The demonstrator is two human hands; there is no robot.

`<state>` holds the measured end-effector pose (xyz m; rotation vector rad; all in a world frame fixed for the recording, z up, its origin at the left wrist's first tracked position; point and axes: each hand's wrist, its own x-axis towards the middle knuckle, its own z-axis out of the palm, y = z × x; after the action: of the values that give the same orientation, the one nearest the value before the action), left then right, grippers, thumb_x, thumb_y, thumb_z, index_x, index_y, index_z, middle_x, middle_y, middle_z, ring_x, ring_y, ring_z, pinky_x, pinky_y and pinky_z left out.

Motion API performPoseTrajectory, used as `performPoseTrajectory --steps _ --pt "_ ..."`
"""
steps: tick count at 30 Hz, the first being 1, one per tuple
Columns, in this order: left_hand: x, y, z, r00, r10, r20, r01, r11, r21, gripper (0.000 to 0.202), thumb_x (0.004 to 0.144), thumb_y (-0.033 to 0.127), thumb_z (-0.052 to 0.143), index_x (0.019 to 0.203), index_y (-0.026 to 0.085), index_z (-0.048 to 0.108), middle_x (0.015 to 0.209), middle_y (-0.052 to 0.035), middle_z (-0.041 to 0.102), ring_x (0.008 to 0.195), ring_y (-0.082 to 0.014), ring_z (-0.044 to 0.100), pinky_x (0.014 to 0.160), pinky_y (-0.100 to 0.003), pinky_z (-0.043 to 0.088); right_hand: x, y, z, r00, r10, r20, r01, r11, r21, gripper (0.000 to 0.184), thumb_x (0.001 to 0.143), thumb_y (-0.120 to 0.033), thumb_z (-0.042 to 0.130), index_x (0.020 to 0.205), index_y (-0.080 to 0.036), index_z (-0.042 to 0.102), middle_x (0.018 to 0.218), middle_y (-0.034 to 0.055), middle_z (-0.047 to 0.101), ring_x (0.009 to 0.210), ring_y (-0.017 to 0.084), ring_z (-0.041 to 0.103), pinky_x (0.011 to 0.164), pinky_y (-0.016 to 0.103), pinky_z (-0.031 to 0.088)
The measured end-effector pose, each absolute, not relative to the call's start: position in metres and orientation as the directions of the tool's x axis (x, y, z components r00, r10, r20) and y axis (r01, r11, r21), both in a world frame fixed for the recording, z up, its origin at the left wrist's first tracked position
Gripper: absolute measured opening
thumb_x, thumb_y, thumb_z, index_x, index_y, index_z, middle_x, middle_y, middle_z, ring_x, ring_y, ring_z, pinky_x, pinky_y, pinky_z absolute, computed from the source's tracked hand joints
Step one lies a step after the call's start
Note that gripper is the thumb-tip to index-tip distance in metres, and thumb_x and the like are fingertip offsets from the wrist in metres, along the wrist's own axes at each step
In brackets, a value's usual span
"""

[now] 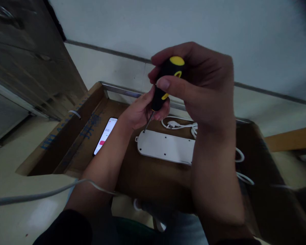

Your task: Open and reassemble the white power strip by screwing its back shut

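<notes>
A white power strip (165,147) lies back side up on a flattened cardboard box (142,177), its white cord (183,125) coiled behind it. My right hand (196,85) is closed round the top of a black and yellow screwdriver (165,85), held upright. The metal tip rests in a screw hole at the strip's left end. My left hand (140,110) pinches the lower part of the screwdriver's handle just above the shaft.
A phone (105,135) with a lit screen lies on the cardboard left of the strip. A grey cable (40,195) runs across the lower left. A wooden cabinet (28,58) stands at the left. A pale wall is behind.
</notes>
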<state>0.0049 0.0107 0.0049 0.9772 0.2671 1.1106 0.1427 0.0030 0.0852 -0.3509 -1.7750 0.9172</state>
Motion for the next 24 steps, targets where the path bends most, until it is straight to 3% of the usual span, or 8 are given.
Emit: performPoseTrajectory --steps 3,5,8,11,14,18,20,24 --pt "0.006 0.012 0.004 0.417 0.862 0.288 -0.668 0.076 0.740 0.062 0.108 0.064 0.043 0.070 0.019 0.062 0.051 0.0007 0.046 0.051 -0.0135 0.053 0.056 -0.025 0.049 0.136 0.000 0.087 -0.326 0.634 0.701 -0.075 0.722 -0.688 0.017 0.084 -0.037 0.085 0.092 -0.024 0.078 0.086 -0.0009 0.071 0.082 0.015 0.065 0.079 0.032 0.055" --pt "0.006 0.012 0.003 0.392 0.870 0.298 -0.680 0.056 0.731 0.054 0.111 0.054 0.044 0.076 0.019 0.065 0.052 0.0011 0.048 0.049 -0.0117 0.051 0.056 -0.023 0.048 0.131 -0.003 0.088 -0.284 0.597 0.750 -0.033 0.776 -0.630 0.024 0.083 -0.042 0.085 0.084 -0.022 0.073 0.080 -0.0008 0.067 0.075 0.013 0.058 0.074 0.030 0.051" --pt "0.007 0.010 0.003 0.382 0.882 0.277 -0.655 0.047 0.754 0.049 0.113 0.043 0.042 0.078 0.018 0.066 0.051 0.0017 0.048 0.049 -0.0106 0.050 0.056 -0.021 0.047 0.124 -0.006 0.087 -0.240 0.638 0.732 -0.020 0.751 -0.660 0.030 0.088 -0.046 0.081 0.085 -0.019 0.068 0.080 -0.0015 0.062 0.070 0.009 0.055 0.065 0.026 0.048" --pt "0.008 0.010 0.004 0.390 0.892 0.227 -0.624 0.075 0.777 0.054 0.112 0.048 0.042 0.075 0.018 0.065 0.048 0.0027 0.044 0.045 -0.0102 0.048 0.055 -0.022 0.046 0.124 -0.003 0.081 -0.282 0.677 0.680 -0.112 0.680 -0.724 0.026 0.092 -0.045 0.077 0.095 -0.020 0.070 0.083 -0.0032 0.062 0.068 0.006 0.055 0.060 0.020 0.049" --pt "0.009 0.011 0.004 0.398 0.897 0.192 -0.642 0.123 0.757 0.055 0.111 0.053 0.043 0.073 0.019 0.063 0.047 0.0044 0.040 0.042 -0.0092 0.043 0.053 -0.022 0.043 0.130 0.011 0.070 -0.446 0.630 0.636 -0.326 0.547 -0.771 0.031 0.094 -0.047 0.072 0.113 -0.024 0.074 0.099 -0.0008 0.073 0.078 0.009 0.066 0.053 0.018 0.051" --pt "0.009 0.012 0.001 0.409 0.879 0.246 -0.667 0.104 0.738 0.055 0.109 0.058 0.048 0.072 0.020 0.061 0.045 0.0047 0.038 0.044 -0.0108 0.047 0.055 -0.023 0.045 0.138 0.029 0.058 -0.579 0.533 0.616 -0.494 0.371 -0.786 0.033 0.096 -0.041 0.066 0.125 -0.027 0.074 0.106 -0.0002 0.078 0.087 0.013 0.075 0.070 0.023 0.065" --pt "0.009 0.012 -0.001 0.418 0.849 0.324 -0.667 0.044 0.744 0.055 0.108 0.061 0.048 0.075 0.019 0.064 0.045 0.0043 0.040 0.045 -0.0116 0.049 0.057 -0.024 0.046 0.141 0.029 0.058 -0.575 0.550 0.606 -0.473 0.381 -0.795 0.028 0.095 -0.038 0.070 0.120 -0.028 0.077 0.105 -0.0021 0.079 0.090 0.012 0.076 0.079 0.024 0.066" --pt "0.010 0.014 -0.002 0.423 0.819 0.387 -0.621 -0.049 0.782 0.063 0.104 0.073 0.046 0.077 0.019 0.065 0.044 0.0048 0.040 0.044 -0.0108 0.045 0.056 -0.024 0.044 0.142 0.018 0.069 -0.490 0.657 0.573 -0.343 0.459 -0.819 0.021 0.084 -0.032 0.083 0.104 -0.027 0.081 0.098 -0.0033 0.078 0.096 0.015 0.076 0.080 0.025 0.065"
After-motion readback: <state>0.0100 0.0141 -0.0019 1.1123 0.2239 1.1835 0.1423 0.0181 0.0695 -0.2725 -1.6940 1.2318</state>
